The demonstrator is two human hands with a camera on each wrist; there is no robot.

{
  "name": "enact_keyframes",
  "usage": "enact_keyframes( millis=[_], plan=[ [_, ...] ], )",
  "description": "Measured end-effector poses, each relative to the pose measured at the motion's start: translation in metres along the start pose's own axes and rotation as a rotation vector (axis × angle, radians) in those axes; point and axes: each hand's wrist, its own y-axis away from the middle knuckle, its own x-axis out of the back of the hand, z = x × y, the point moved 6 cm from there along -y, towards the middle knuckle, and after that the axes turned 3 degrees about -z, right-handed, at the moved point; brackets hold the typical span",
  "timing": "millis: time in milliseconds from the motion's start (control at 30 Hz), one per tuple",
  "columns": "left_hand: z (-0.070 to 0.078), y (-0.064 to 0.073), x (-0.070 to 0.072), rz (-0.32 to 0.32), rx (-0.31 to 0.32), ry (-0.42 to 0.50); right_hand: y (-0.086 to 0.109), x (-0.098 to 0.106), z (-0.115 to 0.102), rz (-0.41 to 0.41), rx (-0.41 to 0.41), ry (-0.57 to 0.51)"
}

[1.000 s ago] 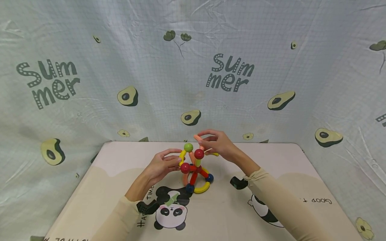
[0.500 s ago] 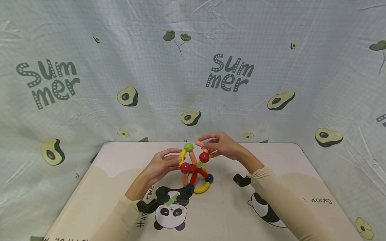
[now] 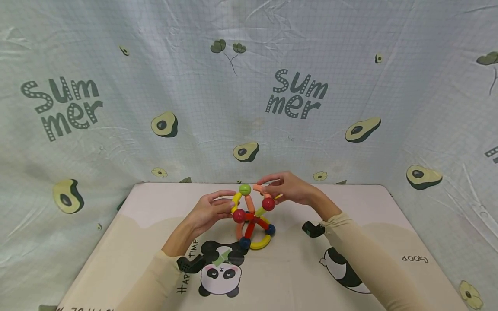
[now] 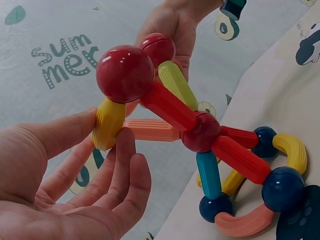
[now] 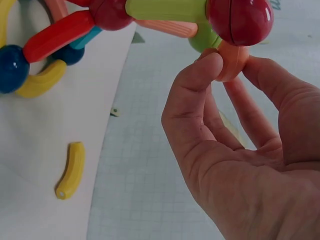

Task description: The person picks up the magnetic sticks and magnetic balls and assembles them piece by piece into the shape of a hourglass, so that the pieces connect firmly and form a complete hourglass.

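A built figure of magnetic rods and balls stands on the table; its central red ball (image 4: 200,131) joins several rods. Left of it, my left hand (image 3: 210,210) pinches a curved yellow rod (image 4: 109,124) between thumb and fingers, below a large red ball (image 4: 125,73) in the left wrist view. My right hand (image 3: 292,188) pinches a curved orange rod (image 5: 232,61) attached to another red ball (image 3: 268,204), which tops a tilted light green rod (image 5: 167,10). The orange rod's free end points at the green ball (image 3: 244,189), close beside it.
Blue balls (image 4: 283,189) and curved rods form the figure's ring base on the table (image 3: 288,272). A loose curved yellow rod (image 5: 71,171) lies near the table's far edge. A printed curtain (image 3: 194,86) hangs behind.
My right hand has moved right and slightly down with the orange rod. The red ball and light green rod have tilted right with it. My left hand has hardly moved.
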Motion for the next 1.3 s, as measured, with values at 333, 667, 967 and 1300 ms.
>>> enact_keyframes(
  millis=[333,667,967,1300],
  plan=[
    [0.000,-0.002,0.000,-0.014,0.005,0.021,-0.008,0.008,0.005,-0.007,-0.001,0.004],
    [0.000,-0.003,0.001,-0.018,0.008,0.010,-0.013,0.011,0.006,-0.015,-0.015,0.004],
    [0.000,-0.003,0.000,-0.012,0.009,0.016,-0.016,0.011,0.006,-0.015,-0.016,0.003],
    [0.000,-0.002,0.000,-0.026,-0.002,0.004,-0.016,0.011,0.007,-0.013,-0.016,0.002]
  ],
)
